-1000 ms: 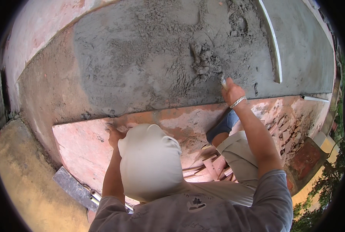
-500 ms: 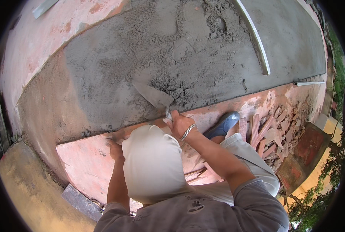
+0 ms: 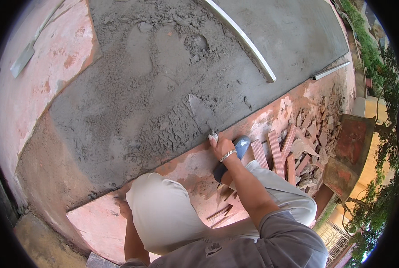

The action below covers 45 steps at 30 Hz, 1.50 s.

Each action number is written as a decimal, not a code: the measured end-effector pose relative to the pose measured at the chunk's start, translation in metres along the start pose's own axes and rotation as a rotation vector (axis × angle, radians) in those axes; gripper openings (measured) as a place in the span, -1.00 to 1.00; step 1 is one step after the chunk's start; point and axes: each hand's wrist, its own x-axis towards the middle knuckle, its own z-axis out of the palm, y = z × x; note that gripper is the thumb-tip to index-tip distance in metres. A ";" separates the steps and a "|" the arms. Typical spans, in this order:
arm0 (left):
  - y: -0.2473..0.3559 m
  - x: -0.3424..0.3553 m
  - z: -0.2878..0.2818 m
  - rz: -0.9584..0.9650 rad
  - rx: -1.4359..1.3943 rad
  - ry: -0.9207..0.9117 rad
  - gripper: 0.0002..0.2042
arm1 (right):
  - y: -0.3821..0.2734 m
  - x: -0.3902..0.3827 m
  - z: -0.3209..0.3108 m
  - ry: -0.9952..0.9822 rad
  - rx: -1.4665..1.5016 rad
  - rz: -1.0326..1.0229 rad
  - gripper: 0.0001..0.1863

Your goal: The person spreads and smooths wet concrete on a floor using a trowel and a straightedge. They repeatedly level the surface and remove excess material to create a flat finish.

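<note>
My right hand (image 3: 221, 148), with a chain bracelet at the wrist, is closed around the handle of a trowel (image 3: 200, 112). Its pointed blade lies flat against the wet grey mortar (image 3: 168, 127), just inside the mortar's near edge. Low on the left, my left hand (image 3: 124, 208) leans on the pink floor (image 3: 102, 219) beside my knee. Its fingers look stretched out with nothing in them, though the knee covers part of the hand. Rough lumps and ridges mark the mortar left of the blade.
A long pale straightedge (image 3: 246, 42) lies across the mortar, beside a smoother stretch. A shorter metal bar (image 3: 331, 70) rests at the right edge. Brick strips (image 3: 276, 154) and rubble (image 3: 313, 140) are piled near my shod foot (image 3: 241, 146). A shovel (image 3: 23, 60) lies far left.
My right hand has drawn the trowel rightward along the mortar's near edge, and the blade has turned to point farther away. The whole view has shifted; my left hand stays on the floor.
</note>
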 end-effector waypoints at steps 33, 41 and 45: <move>0.064 0.006 -0.251 0.308 0.164 -0.255 -0.11 | -0.107 0.168 -0.107 0.032 1.188 0.303 -0.50; 0.064 -0.001 -0.220 0.261 0.139 -0.192 -0.06 | -0.152 0.163 -0.076 -0.202 1.200 0.285 -0.51; 0.056 -0.016 -0.193 0.215 0.138 -0.138 -0.04 | -0.193 0.126 -0.042 -0.268 0.996 0.190 -0.51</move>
